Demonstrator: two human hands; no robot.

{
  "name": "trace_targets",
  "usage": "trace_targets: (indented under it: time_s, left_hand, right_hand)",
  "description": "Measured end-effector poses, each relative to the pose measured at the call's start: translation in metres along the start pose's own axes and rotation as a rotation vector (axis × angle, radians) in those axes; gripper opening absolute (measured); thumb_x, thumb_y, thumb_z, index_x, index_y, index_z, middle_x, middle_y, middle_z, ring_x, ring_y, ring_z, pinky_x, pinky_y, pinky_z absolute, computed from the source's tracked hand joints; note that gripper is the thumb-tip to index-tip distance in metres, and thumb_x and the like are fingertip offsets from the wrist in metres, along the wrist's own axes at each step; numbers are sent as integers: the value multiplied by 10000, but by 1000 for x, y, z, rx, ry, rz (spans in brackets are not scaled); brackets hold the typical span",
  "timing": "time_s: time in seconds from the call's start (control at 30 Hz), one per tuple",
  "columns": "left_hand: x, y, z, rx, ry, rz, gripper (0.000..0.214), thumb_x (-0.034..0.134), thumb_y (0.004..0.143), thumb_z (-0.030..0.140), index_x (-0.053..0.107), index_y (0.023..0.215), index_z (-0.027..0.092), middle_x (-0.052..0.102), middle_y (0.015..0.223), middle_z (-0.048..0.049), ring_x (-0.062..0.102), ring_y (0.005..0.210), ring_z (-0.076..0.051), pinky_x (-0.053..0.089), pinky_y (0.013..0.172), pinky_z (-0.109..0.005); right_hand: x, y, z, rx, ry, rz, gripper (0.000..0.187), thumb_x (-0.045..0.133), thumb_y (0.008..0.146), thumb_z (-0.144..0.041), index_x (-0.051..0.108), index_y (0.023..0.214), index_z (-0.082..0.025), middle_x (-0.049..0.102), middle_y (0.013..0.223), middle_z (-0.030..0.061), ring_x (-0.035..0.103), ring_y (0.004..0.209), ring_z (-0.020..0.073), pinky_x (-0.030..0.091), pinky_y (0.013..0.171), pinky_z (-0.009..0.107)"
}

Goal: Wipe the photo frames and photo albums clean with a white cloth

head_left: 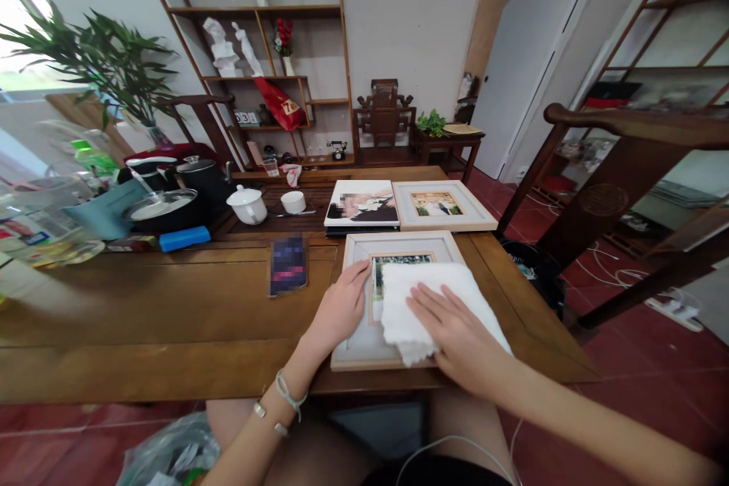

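A picture frame (pixel 354 342) with a light wooden border and pale mat lies flat near the table's front edge, a small outdoor photo (pixel 378 281) in its middle. My left hand (pixel 345 304) rests on the frame's left side, its fingers stretched out flat toward the photo. Over the right half of the frame is spread a white cloth (pixel 402 311), which hides part of the photo. My right hand (pixel 456 323) lies flat on top of this cloth with its fingers extended and slightly apart; its thumb is hidden.
Behind the frame lie another framed photo (pixel 481 216) and a stack topped by a picture panel (pixel 364 201). To the left are a dark blurred item (pixel 288 266), a white lidded bowl (pixel 247 205), a small white cup (pixel 293 202) and a blue object (pixel 184 238). A wooden chair (pixel 604 190) stands right.
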State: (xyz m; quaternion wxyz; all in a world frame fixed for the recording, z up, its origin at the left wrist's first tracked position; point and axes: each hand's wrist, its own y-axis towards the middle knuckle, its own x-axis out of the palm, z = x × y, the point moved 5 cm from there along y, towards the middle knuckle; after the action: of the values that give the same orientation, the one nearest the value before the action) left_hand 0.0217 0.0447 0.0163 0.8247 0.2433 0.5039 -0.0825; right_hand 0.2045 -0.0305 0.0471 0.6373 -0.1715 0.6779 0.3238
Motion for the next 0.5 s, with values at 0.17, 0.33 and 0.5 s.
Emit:
trace_targets:
  time_s: [0.17, 0.33, 0.5]
  left_hand:
    - [0, 0, -1, 3, -15, 5, 473, 349, 913, 93, 481, 1365, 149, 447, 1456, -116, 417, 1347, -225, 381, 1119, -417]
    - [-1, 0, 0, -4, -13, 8, 464, 349, 916, 100, 489, 1356, 144, 447, 1455, -117, 426, 1341, -228, 384, 1117, -419]
    - [-2, 0, 2, -12, -14, 0, 455, 338, 920, 98, 500, 1344, 133, 455, 1450, -122, 426, 1342, -231, 395, 1109, -419]
  right_hand:
    - [10, 55, 69, 126, 97, -14, 715, 404, 681, 4, 426, 1395, -11, 407, 1483, 215, 300, 1421, 287, 206, 1171, 525]
    - [10, 94, 100, 235, 103, 51, 681, 391, 735, -2, 389, 1416, -20, 384, 1496, 218, 232, 1447, 292, 177, 1158, 552]
    - [8, 87, 64, 187, 23, -116, 617, 426, 746, -16, 445, 1362, 8, 411, 1466, 254, 264, 1424, 351, 206, 1126, 579]
